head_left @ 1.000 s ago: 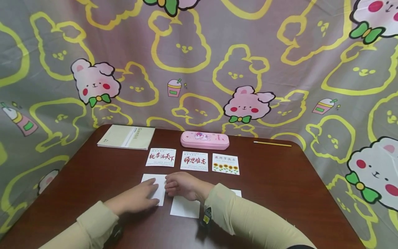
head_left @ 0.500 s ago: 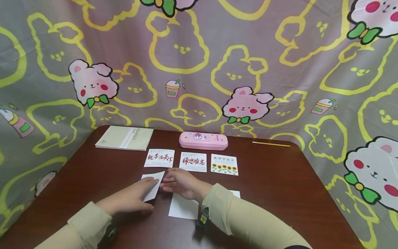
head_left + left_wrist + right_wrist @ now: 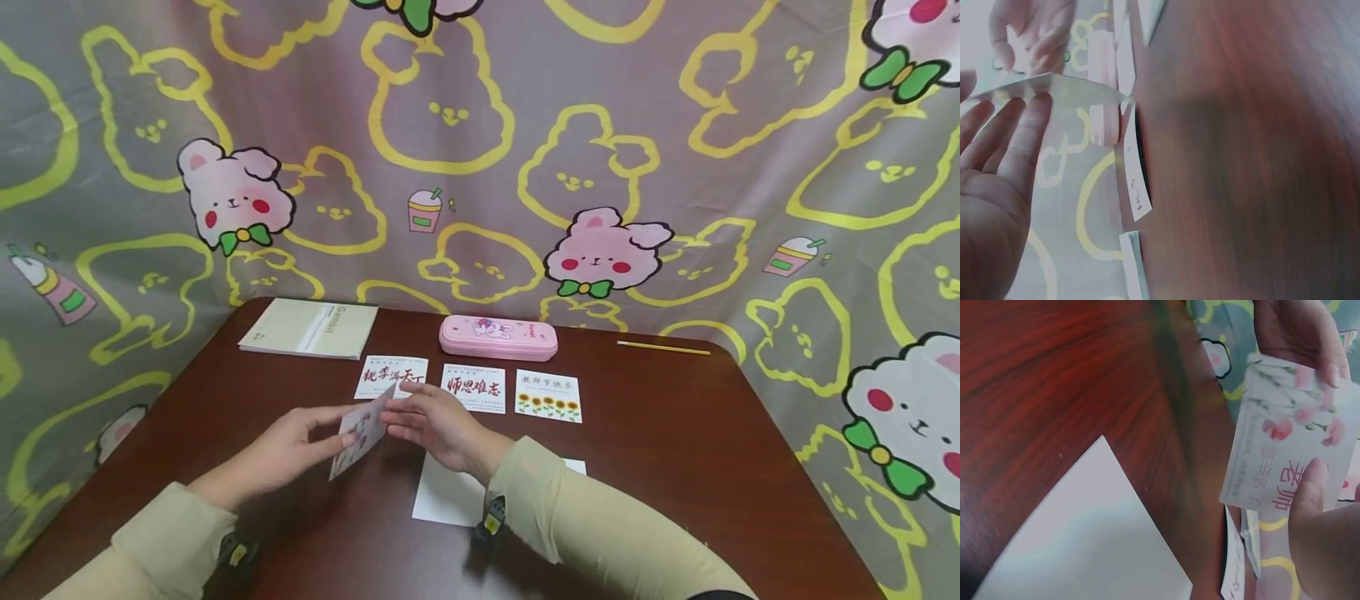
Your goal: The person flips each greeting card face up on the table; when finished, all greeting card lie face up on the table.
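A greeting card (image 3: 363, 429) with pink flowers and red characters is raised and tilted above the table. My left hand (image 3: 288, 454) pinches its near side, thumb on the printed face and fingers behind. At the card's other side my right hand (image 3: 442, 429) also holds it, and its thumb (image 3: 1310, 487) lies on the printed face in the right wrist view. Below my right hand lies a blank white card (image 3: 447, 493). Another white card (image 3: 576, 467) is mostly hidden by the right sleeve. Three printed cards stand in a row beyond: red-lettered ones (image 3: 382, 375) (image 3: 474, 387) and a sunflower one (image 3: 548, 396).
Along the back of the brown table (image 3: 675, 467) lie a pale notebook (image 3: 311, 327), a pink pencil case (image 3: 498, 337) and a yellow pencil (image 3: 663, 347). A curtain (image 3: 480, 167) with cartoon rabbits hangs right behind the table.
The left white card was flat, then lifted and turned, so its flowered face now shows. My left hand has shifted left and its thumb is on that face; the right hand has taken hold too.
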`<action>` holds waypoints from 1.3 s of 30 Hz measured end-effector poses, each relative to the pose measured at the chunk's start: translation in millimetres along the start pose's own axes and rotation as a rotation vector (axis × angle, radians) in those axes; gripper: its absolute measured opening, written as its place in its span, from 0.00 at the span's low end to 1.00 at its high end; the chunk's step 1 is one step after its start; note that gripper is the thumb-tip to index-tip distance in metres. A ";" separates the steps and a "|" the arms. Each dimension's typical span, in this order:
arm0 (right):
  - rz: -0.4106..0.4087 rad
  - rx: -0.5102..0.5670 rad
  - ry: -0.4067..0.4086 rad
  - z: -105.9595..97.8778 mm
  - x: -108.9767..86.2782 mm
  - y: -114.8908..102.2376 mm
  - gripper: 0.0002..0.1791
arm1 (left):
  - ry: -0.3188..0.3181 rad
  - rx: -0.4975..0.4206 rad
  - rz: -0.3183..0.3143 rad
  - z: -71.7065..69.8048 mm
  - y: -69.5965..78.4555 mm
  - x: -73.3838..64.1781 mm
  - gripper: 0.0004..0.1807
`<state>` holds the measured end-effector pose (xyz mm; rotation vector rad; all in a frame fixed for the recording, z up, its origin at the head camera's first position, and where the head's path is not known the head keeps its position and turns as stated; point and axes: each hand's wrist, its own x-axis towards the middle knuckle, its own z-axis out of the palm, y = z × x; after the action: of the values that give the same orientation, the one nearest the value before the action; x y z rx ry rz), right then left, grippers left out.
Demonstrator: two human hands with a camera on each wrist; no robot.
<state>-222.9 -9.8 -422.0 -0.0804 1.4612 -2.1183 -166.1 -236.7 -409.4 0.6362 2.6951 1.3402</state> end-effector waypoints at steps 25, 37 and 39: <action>-0.070 -0.451 0.169 -17.3 8.0 6.9 0.03 | 0.155 -0.491 -0.307 0.9 -14.0 15.0 0.23; -0.041 -0.500 0.220 -24.0 12.2 24.6 0.02 | 0.272 -0.238 -0.533 12.7 -45.9 25.9 0.14; -0.036 -0.468 0.212 -22.6 11.0 26.7 0.02 | 0.272 -0.204 -0.535 12.2 -49.0 26.4 0.13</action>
<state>-229.3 -2.6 -457.4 -0.0575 2.0729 -1.8127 -203.7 -243.5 -451.7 -0.2913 2.5810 1.5858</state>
